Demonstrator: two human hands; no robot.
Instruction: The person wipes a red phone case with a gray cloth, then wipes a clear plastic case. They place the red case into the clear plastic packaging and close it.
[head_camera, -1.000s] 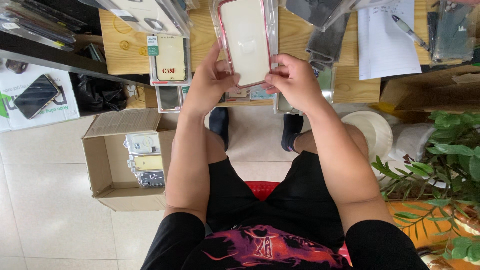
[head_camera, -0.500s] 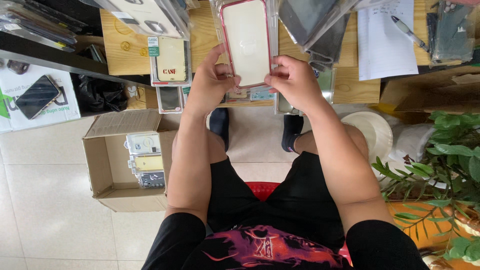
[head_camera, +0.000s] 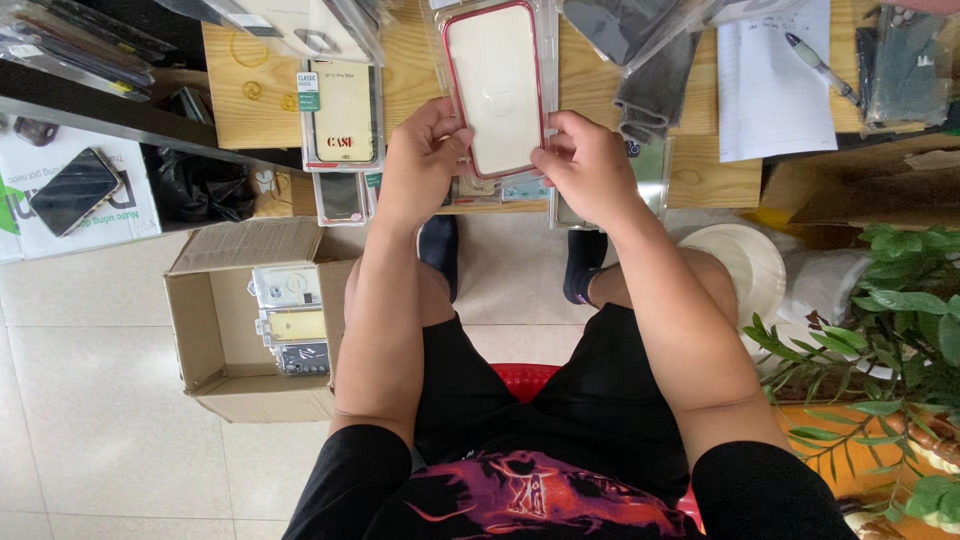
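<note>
A clear phone case with a red rim (head_camera: 495, 85) is held upright over the wooden table (head_camera: 700, 170), inside a clear plastic sleeve. My left hand (head_camera: 425, 155) grips its lower left edge and my right hand (head_camera: 585, 165) grips its lower right edge. A packaged beige phone case (head_camera: 342, 115) lies just left of my left hand. Dark grey cases in clear bags (head_camera: 640, 60) lie just right of the held case.
An open cardboard box (head_camera: 250, 320) with packaged cases stands on the tiled floor at left. A paper sheet with a pen (head_camera: 775, 85) lies on the table at right. A white bucket (head_camera: 745, 270) and a green plant (head_camera: 880, 340) stand at right.
Both hands have lifted the red-rimmed case slightly toward the table's far side. Otherwise nothing moved.
</note>
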